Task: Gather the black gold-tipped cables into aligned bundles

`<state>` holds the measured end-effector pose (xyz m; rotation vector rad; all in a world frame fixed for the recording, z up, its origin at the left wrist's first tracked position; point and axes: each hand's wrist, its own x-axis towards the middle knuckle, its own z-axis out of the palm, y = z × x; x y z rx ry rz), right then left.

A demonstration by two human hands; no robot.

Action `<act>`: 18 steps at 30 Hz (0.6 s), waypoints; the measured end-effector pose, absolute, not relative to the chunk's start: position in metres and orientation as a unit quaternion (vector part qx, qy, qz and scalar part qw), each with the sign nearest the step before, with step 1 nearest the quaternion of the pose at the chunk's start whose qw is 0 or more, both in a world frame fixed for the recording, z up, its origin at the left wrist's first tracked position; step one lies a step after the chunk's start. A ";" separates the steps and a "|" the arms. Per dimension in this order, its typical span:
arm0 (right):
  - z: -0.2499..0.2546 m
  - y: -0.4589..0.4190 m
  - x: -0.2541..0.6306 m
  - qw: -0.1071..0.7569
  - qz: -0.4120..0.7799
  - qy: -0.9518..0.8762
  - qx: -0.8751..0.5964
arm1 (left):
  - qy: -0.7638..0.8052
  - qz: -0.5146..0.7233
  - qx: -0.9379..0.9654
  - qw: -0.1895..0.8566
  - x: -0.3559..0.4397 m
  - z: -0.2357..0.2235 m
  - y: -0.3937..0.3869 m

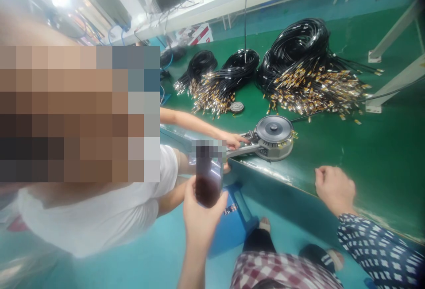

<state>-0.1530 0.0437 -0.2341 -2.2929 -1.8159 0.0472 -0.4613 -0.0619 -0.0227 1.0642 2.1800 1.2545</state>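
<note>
My left hand (202, 213) is wrapped round a smartphone (208, 185) with a dark, reflecting screen, held upright in front of the bench edge. The phone's top is partly blurred out. On the green bench top (375, 160), near its front edge, my right hand (335, 187) rests curled into a loose fist, and nothing shows in it. Left of that hand stands a round grey device (274, 136) with a dark disc on top and a long handle. A co-worker's hand (237, 140) lies on the device's handle.
Coiled bundles of black cables (299, 45) with gold and silver ends lie along the bench, beside a small round tin (237, 107). A co-worker in a white shirt (93, 222) is close on the left. Below the bench sits a blue stool (229, 231). Metal brackets (381, 98) stand at right.
</note>
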 end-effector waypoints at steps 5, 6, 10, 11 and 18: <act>-0.236 0.044 -0.152 0.111 0.020 -0.619 -0.777 | 0.778 0.469 0.378 0.181 -0.457 -0.024 -0.061; -0.236 0.044 -0.151 0.112 0.021 -0.618 -0.778 | 0.777 0.472 0.377 0.179 -0.456 -0.024 -0.061; -0.236 0.044 -0.151 0.116 0.024 -0.617 -0.778 | 0.776 0.476 0.368 0.189 -0.455 -0.022 -0.061; -0.235 0.044 -0.152 0.115 0.024 -0.618 -0.778 | 0.776 0.476 0.366 0.193 -0.454 -0.022 -0.061; -0.233 0.043 -0.153 0.103 0.024 -0.618 -0.779 | 0.778 0.474 0.360 0.199 -0.453 -0.019 -0.060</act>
